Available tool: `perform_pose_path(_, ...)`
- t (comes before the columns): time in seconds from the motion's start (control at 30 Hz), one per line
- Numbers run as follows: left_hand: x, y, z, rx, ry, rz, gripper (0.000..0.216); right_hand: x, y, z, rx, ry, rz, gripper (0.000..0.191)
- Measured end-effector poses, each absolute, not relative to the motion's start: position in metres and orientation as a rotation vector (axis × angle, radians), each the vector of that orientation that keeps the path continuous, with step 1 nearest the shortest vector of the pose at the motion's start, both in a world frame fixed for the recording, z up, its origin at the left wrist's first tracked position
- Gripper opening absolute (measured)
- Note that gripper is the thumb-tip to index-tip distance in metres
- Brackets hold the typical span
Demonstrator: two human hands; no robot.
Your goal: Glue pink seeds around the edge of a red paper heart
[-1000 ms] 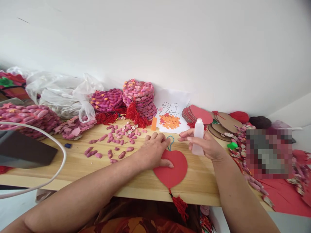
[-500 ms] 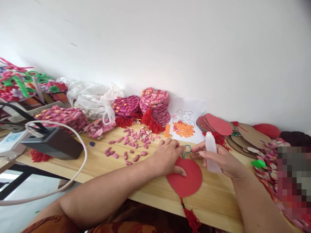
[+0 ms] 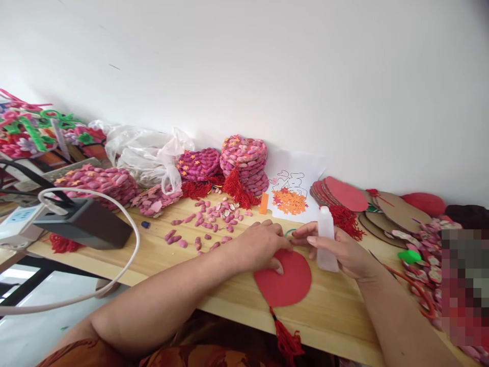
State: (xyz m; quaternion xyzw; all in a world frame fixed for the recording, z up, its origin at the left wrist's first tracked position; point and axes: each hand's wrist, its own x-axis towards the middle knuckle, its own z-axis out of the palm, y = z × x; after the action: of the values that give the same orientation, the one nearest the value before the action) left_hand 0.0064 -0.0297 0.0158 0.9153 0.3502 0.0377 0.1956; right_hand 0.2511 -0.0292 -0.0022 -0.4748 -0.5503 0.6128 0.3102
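Note:
A red heart-shaped card (image 3: 292,285) lies on the wooden table, with a red tassel (image 3: 287,337) hanging from its lower tip over the table's front edge. My left hand (image 3: 262,247) grips the card's upper left edge, thumb on top. At the top of the card a green cord loop (image 3: 291,232) shows, partly covered by my fingers. My right hand (image 3: 346,250) holds a translucent white squeeze bottle (image 3: 326,237) upright between thumb and fingers. Its outstretched fingertips reach to the cord; whether they pinch it is hidden.
Loose pink peanuts (image 3: 206,224) lie left of my hands. Behind them are peanut-covered stacks (image 3: 244,163) and a paper sheet (image 3: 277,209) with orange stars (image 3: 290,201). At right are red cards (image 3: 346,193), scissors (image 3: 424,300) and a green piece (image 3: 409,256). A black power block (image 3: 84,224) sits left.
The card, its tassel and my left hand have shifted slightly left. My right hand has moved left with the bottle, and its fingers now cover more of the green loop.

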Motion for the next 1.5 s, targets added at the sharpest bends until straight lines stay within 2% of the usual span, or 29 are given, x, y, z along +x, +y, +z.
perform_pose_path(0.3, 0.004, -0.026, 0.016, 2.549, 0.996, 0.147, 0.05, 0.244, -0.022, -0.011, -1.206, -1.297, 1.359, 0.026)
perform_pose_path(0.43, 0.009, -0.037, 0.015, 2.573, 0.927, 0.232, 0.024, 0.246, -0.021, -0.011, -1.19, -1.265, 1.409, 0.024)
perform_pose_path(0.5, 0.013, -0.047, 0.014, 2.582, 0.846, 0.216, 0.017, 0.245, -0.022, -0.01, -1.189, -1.274, 1.454, 0.024)
perform_pose_path(0.67, 0.011, -0.077, 0.007, 2.703, 0.725, 0.203, 0.056, 0.24, -0.024, -0.011, -1.201, -1.324, 1.495, 0.023)
perform_pose_path(0.87, -0.004, -0.11, 0.003, 2.619, 0.788, 0.22, 0.081, 0.236, -0.025, -0.011, -1.154, -1.394, 1.459, 0.027)
perform_pose_path(1.07, -0.007, -0.128, -0.011, 2.543, 0.857, 0.341, 0.079, 0.231, -0.025, -0.013, -1.117, -1.412, 1.399, 0.026)
perform_pose_path(1.4, 0.008, -0.137, -0.017, 2.615, 1.088, 0.325, 0.105, 0.239, -0.018, -0.025, -1.21, -1.417, 1.046, 0.018)
perform_pose_path(1.5, 0.007, -0.137, -0.012, 2.581, 1.094, 0.335, 0.103, 0.239, -0.017, -0.03, -1.265, -1.452, 0.994, 0.019)
